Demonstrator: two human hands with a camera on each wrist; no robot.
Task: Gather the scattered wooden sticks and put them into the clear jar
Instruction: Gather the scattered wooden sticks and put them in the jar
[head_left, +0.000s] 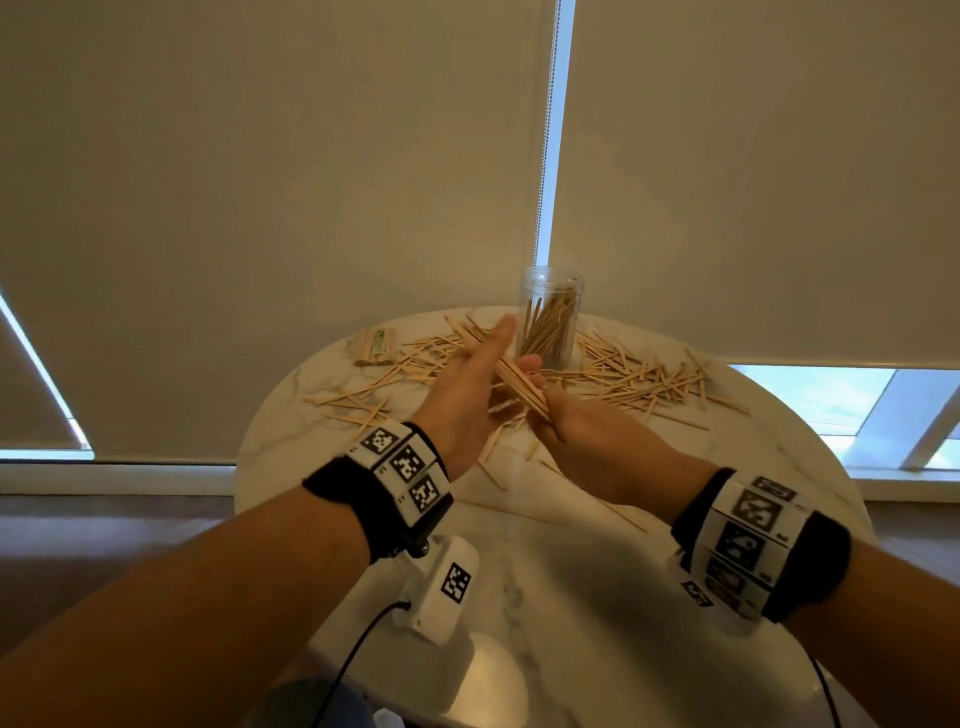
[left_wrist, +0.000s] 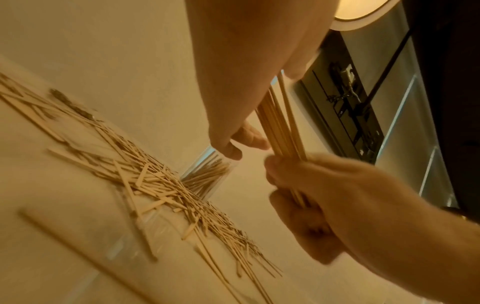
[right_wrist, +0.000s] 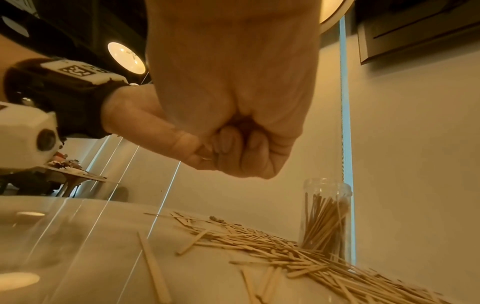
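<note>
My right hand (head_left: 576, 431) grips a bundle of wooden sticks (head_left: 519, 387) in a fist above the table; in the right wrist view its fingers (right_wrist: 241, 148) are curled tight. My left hand (head_left: 475, 379) lies with straight fingers flat against the bundle's far part, and the bundle (left_wrist: 280, 127) runs along its palm. The clear jar (head_left: 550, 317) stands upright just behind both hands, uncapped and partly filled with sticks. Many loose sticks (head_left: 634, 384) lie scattered around the jar (right_wrist: 324, 218) on the marble table (head_left: 545, 582).
A wrapped packet of sticks with a green label (head_left: 375, 347) lies at the table's back left. The round table ends close behind the jar, against drawn window blinds (head_left: 311, 156). Several stray sticks (head_left: 618, 512) lie nearer to me, on the right.
</note>
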